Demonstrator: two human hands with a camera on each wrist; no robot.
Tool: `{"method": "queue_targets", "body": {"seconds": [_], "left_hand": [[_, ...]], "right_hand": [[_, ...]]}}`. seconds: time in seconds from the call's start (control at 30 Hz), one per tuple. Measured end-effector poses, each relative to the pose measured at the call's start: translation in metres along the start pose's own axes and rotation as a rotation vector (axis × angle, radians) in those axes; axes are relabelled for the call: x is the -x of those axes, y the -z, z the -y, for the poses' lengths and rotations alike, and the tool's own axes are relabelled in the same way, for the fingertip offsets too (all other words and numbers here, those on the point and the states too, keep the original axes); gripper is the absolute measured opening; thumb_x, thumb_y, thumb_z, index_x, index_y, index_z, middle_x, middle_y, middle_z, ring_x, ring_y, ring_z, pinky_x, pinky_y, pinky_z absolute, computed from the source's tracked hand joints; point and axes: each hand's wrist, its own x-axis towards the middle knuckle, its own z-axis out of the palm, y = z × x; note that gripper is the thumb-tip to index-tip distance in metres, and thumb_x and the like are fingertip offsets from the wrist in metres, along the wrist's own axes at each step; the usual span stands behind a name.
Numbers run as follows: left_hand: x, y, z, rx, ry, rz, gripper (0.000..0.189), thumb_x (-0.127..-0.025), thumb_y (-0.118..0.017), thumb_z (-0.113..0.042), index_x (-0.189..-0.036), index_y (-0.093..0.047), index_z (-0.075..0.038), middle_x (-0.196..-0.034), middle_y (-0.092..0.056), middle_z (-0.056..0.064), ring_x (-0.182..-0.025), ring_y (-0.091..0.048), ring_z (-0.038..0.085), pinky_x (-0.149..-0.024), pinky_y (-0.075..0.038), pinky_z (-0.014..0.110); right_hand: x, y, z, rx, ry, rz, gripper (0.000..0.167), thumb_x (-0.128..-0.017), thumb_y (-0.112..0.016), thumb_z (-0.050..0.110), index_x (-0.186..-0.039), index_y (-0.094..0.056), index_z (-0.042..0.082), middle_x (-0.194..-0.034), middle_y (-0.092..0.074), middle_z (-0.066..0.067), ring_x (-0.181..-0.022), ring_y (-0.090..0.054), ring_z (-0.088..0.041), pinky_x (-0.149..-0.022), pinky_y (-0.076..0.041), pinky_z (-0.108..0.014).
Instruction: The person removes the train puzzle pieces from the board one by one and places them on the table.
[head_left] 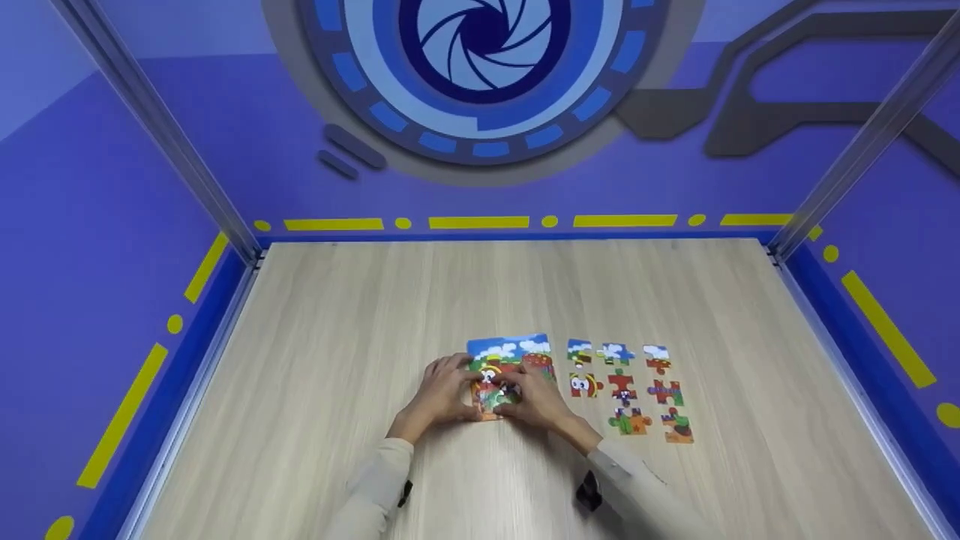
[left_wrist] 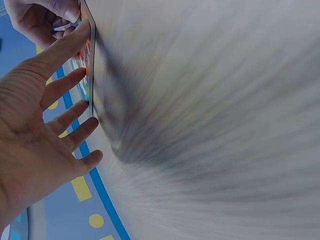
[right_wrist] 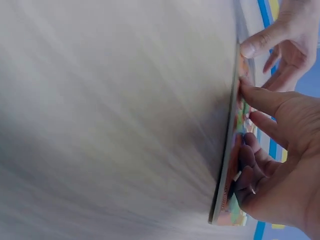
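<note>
A picture puzzle board [head_left: 504,347] with clouds, grass and a cartoon figure lies flat on the table. My left hand [head_left: 442,391] rests at its left side, fingers spread, the thumb by the near edge; the left wrist view shows those fingers extended along the rim. Over the board's lower part, my right hand [head_left: 534,396] pinches a greenish puzzle piece [head_left: 502,396] between thumb and index finger, low on the printed surface. The other right fingers [right_wrist: 246,172] curl down onto the board. Both hands hide much of the lower picture.
Several loose puzzle pieces [head_left: 623,384] lie in rough rows to the right of the board, beside my right forearm. The wooden table [head_left: 337,315] is bounded by blue walls with yellow markings at the back and sides.
</note>
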Motion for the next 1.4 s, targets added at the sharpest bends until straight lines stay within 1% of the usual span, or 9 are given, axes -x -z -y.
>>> {"method": "queue_targets", "body": {"seconds": [0.17, 0.33, 0.53, 0.63, 0.73, 0.83, 1.03, 1.23, 1.4], "left_hand": [[-0.001, 0.001, 0.000, 0.017, 0.006, -0.006, 0.061, -0.074, -0.092, -0.031, -0.127, -0.072, -0.010, -0.149, -0.051, 0.018, -0.140, -0.044, 0.042, -0.117, -0.028, 0.064], [-0.002, 0.000, 0.001, 0.006, 0.016, 0.006, 0.063, -0.071, -0.093, -0.033, -0.126, -0.072, -0.010, -0.149, -0.051, 0.019, -0.139, -0.045, 0.042, -0.117, -0.028, 0.064], [-0.003, 0.000, 0.002, 0.023, 0.004, 0.009, 0.064, -0.072, -0.092, -0.033, -0.128, -0.071, -0.009, -0.149, -0.050, 0.019, -0.139, -0.044, 0.042, -0.117, -0.027, 0.064], [-0.003, 0.000, 0.002, 0.014, 0.001, 0.002, 0.064, -0.072, -0.092, -0.033, -0.127, -0.071, -0.009, -0.149, -0.051, 0.019, -0.139, -0.045, 0.042, -0.116, -0.028, 0.064], [-0.003, 0.000, 0.003, 0.013, -0.003, 0.001, 0.063, -0.072, -0.092, -0.033, -0.127, -0.071, -0.009, -0.148, -0.051, 0.019, -0.139, -0.045, 0.042, -0.116, -0.028, 0.065], [-0.002, -0.001, 0.003, 0.014, -0.009, -0.001, 0.063, -0.073, -0.092, -0.033, -0.127, -0.071, -0.009, -0.148, -0.051, 0.019, -0.138, -0.045, 0.043, -0.116, -0.028, 0.066], [-0.002, -0.002, 0.002, 0.002, -0.015, -0.008, 0.063, -0.073, -0.092, -0.033, -0.127, -0.071, -0.009, -0.145, -0.053, 0.020, -0.137, -0.047, 0.044, -0.114, -0.029, 0.067], [-0.002, -0.001, 0.002, 0.038, -0.003, 0.001, 0.062, -0.074, -0.092, -0.030, -0.128, -0.071, -0.009, -0.148, -0.051, 0.020, -0.139, -0.044, 0.043, -0.116, -0.027, 0.066], [0.000, -0.002, 0.002, 0.039, 0.013, 0.004, 0.063, -0.073, -0.092, -0.030, -0.128, -0.070, -0.009, -0.148, -0.050, 0.020, -0.140, -0.044, 0.043, -0.117, -0.026, 0.066]], "right_hand": [[-0.002, 0.001, -0.001, -0.079, 0.002, 0.005, 0.047, -0.081, -0.086, 0.013, -0.124, -0.068, 0.006, -0.117, -0.063, -0.017, -0.109, -0.060, -0.035, -0.096, -0.049, -0.058], [-0.001, 0.000, -0.003, -0.118, 0.041, 0.001, 0.054, -0.082, -0.084, 0.011, -0.130, -0.060, 0.007, -0.117, -0.063, -0.015, -0.107, -0.059, -0.030, -0.094, -0.048, -0.056], [0.003, -0.001, -0.008, -0.207, 0.152, -0.026, 0.048, -0.087, -0.077, 0.004, -0.131, -0.057, 0.006, -0.107, -0.067, -0.011, -0.095, -0.061, -0.025, -0.083, -0.049, -0.037], [0.004, -0.001, -0.008, -0.277, 0.161, -0.010, 0.042, -0.091, -0.073, 0.002, -0.129, -0.057, 0.006, -0.101, -0.067, -0.011, -0.088, -0.062, -0.021, -0.076, -0.048, -0.028], [0.005, -0.001, -0.008, -0.312, 0.163, 0.003, 0.040, -0.093, -0.069, 0.000, -0.131, -0.056, 0.005, -0.098, -0.067, -0.013, -0.085, -0.061, -0.018, -0.074, -0.047, -0.025], [0.008, 0.000, -0.007, -0.319, 0.143, 0.012, 0.041, -0.094, -0.068, 0.001, -0.133, -0.055, 0.006, -0.097, -0.068, -0.011, -0.083, -0.058, -0.012, -0.073, -0.045, -0.023], [0.020, 0.006, -0.007, -0.335, 0.048, 0.019, 0.039, -0.096, -0.067, 0.005, -0.133, -0.058, 0.010, -0.097, -0.066, -0.003, -0.083, -0.055, -0.005, -0.073, -0.045, -0.020], [0.041, 0.024, -0.015, -0.380, 0.011, -0.012, 0.043, -0.094, -0.070, 0.008, -0.135, -0.058, 0.011, -0.096, -0.067, -0.002, -0.084, -0.059, -0.008, -0.075, -0.049, -0.020], [0.060, 0.043, -0.035, -0.383, -0.061, -0.056, 0.045, -0.092, -0.070, 0.004, -0.135, -0.059, 0.011, -0.096, -0.068, -0.004, -0.083, -0.062, -0.011, -0.075, -0.051, -0.020]]}}
